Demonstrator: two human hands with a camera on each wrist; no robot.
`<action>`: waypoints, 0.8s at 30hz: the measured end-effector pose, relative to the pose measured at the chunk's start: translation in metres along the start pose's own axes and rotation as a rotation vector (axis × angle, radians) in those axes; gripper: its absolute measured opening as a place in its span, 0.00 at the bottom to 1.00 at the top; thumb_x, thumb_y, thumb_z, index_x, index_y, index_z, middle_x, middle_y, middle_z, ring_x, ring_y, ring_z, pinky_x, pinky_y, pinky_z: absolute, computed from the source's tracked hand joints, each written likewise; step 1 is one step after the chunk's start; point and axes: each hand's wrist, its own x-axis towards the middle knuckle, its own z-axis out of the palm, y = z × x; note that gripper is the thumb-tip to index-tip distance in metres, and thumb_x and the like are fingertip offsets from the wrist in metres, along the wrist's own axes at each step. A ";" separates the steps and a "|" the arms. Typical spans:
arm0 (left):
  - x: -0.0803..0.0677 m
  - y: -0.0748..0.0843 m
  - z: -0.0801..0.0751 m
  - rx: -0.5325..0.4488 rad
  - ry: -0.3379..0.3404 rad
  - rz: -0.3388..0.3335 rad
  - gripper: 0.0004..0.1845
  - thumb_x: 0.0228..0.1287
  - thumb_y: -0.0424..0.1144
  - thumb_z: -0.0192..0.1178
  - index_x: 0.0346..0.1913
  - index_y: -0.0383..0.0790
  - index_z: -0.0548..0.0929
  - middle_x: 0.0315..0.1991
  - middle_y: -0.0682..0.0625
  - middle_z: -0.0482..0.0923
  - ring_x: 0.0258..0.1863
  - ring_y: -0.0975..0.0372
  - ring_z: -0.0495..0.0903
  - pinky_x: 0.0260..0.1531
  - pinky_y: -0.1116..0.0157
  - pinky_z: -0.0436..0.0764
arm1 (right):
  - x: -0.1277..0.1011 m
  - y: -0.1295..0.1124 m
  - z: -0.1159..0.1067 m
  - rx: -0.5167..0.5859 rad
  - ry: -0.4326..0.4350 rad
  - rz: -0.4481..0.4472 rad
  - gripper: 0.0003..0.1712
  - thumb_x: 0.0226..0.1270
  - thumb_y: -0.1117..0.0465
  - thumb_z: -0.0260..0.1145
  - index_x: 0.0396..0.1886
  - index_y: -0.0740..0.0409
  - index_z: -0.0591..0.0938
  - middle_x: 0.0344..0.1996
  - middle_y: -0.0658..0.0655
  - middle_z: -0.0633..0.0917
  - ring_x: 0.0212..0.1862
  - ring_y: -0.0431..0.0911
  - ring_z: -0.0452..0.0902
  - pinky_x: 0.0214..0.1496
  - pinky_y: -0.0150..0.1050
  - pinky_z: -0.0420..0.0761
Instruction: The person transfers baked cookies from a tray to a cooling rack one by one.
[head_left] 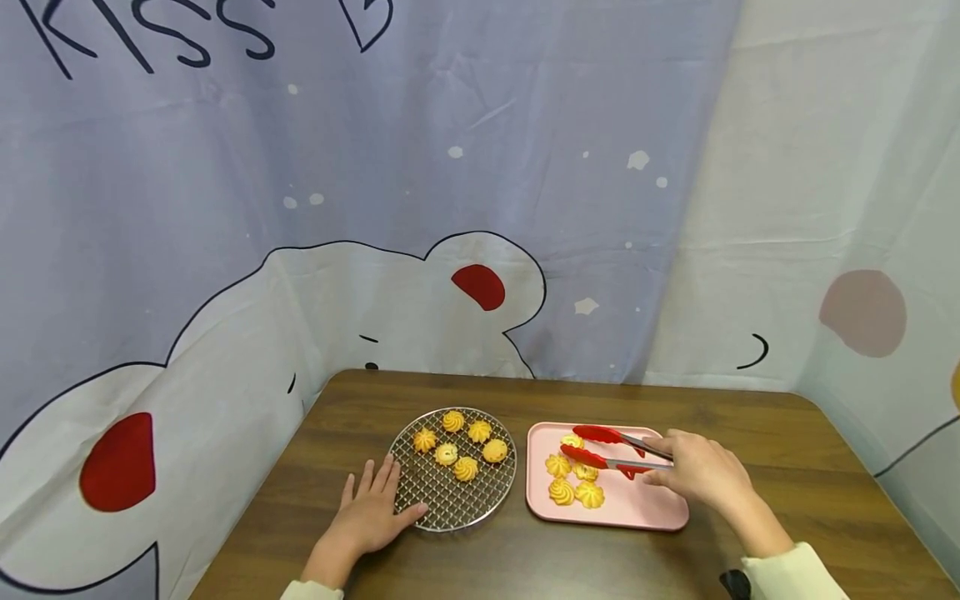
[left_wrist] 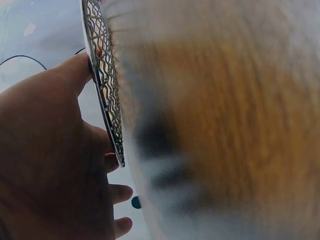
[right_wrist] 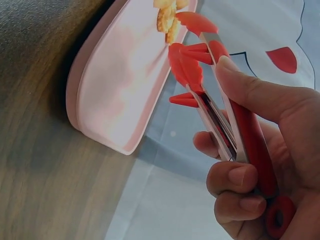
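On the brown wooden desk (head_left: 660, 400), a round wire rack (head_left: 453, 500) sits left of a pink tray (head_left: 645, 504), the two just beside each other. Five piped yellow cookies (head_left: 466, 468) lie on the far half of the rack. More of the same cookies, a small cluster (head_left: 573, 483), lie on the left part of the tray.

At the rack's near left edge rests the left hand (head_left: 371, 517), palm down, its fingers straight and spread, the thumb (head_left: 411, 517) lying over the mesh at the rim. The left wrist view shows the rim of the rack (left_wrist: 107, 100) right against the thumb and fingertips; the rest of that picture is blurred.

Over the right side of the tray, the right hand (head_left: 701, 473) grips a pair of red tongs (head_left: 611, 447), its fingers curled around the handles, the thumb (right_wrist: 260, 92) pressing on the upper arm. The tongs point left, their red tips apart, one on each side of a cookie (head_left: 572, 441) at the tray's far left corner. Whether the tips touch that cookie cannot be told.

A printed curtain (head_left: 480, 208) with cartoon bears hangs behind the desk.
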 end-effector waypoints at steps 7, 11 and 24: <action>0.000 0.001 -0.002 -0.009 -0.003 0.005 0.53 0.69 0.69 0.52 0.78 0.29 0.55 0.81 0.36 0.45 0.78 0.35 0.42 0.72 0.32 0.37 | -0.001 -0.001 0.000 0.003 -0.004 0.014 0.35 0.51 0.39 0.79 0.60 0.43 0.86 0.37 0.46 0.83 0.35 0.50 0.80 0.28 0.47 0.74; 0.001 0.001 -0.002 -0.004 0.000 0.006 0.53 0.69 0.69 0.52 0.78 0.29 0.56 0.81 0.35 0.46 0.78 0.35 0.42 0.72 0.32 0.37 | 0.001 -0.002 0.001 0.001 0.003 0.013 0.35 0.51 0.38 0.79 0.59 0.44 0.87 0.39 0.48 0.84 0.37 0.53 0.82 0.29 0.49 0.76; 0.001 -0.001 0.000 -0.017 -0.015 0.000 0.53 0.69 0.70 0.52 0.79 0.30 0.54 0.81 0.36 0.44 0.79 0.35 0.41 0.72 0.32 0.36 | -0.005 -0.002 0.010 0.008 0.077 -0.019 0.33 0.52 0.41 0.79 0.58 0.44 0.87 0.58 0.63 0.84 0.50 0.66 0.83 0.40 0.61 0.81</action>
